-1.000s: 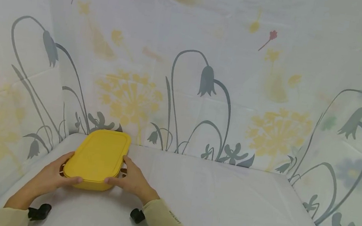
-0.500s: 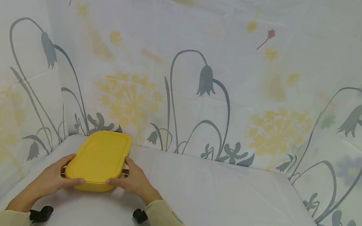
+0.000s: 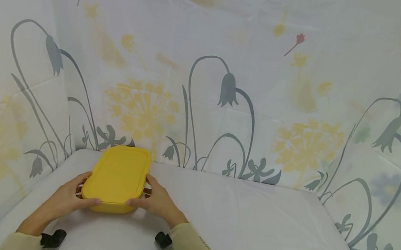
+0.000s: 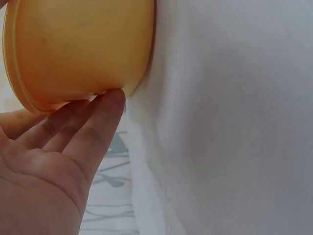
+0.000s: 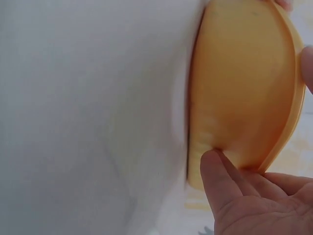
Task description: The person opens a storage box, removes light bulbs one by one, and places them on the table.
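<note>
A yellow lidded food container (image 3: 117, 175), rectangular with rounded corners, lies at the left rear of the white-covered table (image 3: 245, 222). Its lid faces up. My left hand (image 3: 67, 198) grips its left side, thumb at the near edge, fingers along the side wall. From the other side my right hand (image 3: 160, 203) holds it the same way. In the left wrist view, fingertips touch the container wall (image 4: 83, 44) low down, near the cloth. The right wrist view has the container (image 5: 244, 83) with its base close against the cloth. Its contents are hidden.
A white fabric backdrop (image 3: 202, 112) printed with grey bellflowers and yellow blooms stands behind the table and along both sides. Black wrist-camera mounts (image 3: 53, 239) stick out beneath the forearms. The table's left edge runs close by the left hand.
Both hands have shifted the yellow food container a short way to the right across the table. Their hold on it looks the same.
</note>
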Motion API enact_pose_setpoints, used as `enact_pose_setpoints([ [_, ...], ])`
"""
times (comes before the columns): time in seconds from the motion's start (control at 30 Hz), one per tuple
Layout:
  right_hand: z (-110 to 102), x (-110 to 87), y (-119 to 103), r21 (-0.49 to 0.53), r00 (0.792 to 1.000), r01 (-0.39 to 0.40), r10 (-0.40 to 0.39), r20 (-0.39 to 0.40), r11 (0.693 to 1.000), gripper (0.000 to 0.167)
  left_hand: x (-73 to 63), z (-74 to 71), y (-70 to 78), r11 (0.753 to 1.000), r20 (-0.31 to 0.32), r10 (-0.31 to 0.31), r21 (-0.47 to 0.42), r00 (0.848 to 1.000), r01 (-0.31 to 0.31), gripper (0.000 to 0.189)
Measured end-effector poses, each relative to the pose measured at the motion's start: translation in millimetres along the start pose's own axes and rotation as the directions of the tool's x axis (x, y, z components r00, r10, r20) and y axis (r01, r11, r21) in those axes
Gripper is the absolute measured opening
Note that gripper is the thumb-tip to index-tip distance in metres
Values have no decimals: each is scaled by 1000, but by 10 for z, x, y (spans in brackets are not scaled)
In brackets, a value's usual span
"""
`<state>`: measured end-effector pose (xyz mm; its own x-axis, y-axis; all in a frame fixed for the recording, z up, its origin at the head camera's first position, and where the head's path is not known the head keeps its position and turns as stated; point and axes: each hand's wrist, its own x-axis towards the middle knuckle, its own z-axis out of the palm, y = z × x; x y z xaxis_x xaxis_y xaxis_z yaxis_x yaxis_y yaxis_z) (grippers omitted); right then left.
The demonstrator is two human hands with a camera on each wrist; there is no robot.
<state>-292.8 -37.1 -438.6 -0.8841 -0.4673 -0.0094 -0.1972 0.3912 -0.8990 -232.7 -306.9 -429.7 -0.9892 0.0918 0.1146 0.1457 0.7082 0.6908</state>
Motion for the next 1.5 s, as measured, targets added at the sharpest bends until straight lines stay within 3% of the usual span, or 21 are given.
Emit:
enact_pose_setpoints([
  [0.2,-126,-36,54,3,999,44,-44,12,999,96,39,97,60,1000,-3,11,1,1000,-11,102],
  [0.47,-255,-110,158,-16,1000,4,-4,9,1000,102,52,224,151,1000,0,23,14,1000,-23,103],
  [0.67,-370,-162,205,-14,1000,29,-29,9,999,100,87,316,228,999,-9,33,-23,999,-33,103],
  [0.97,-498,-221,296,-32,999,33,-33,17,999,100,130,428,343,1000,23,-1,-24,1000,1,107],
  [1.3,-626,-296,349,-21,996,86,-86,-4,996,96,214,546,421,997,9,48,-68,999,-47,103],
  [1.5,-704,-352,420,-43,998,64,-65,-21,997,98,257,649,465,994,8,38,-107,999,-37,101],
])
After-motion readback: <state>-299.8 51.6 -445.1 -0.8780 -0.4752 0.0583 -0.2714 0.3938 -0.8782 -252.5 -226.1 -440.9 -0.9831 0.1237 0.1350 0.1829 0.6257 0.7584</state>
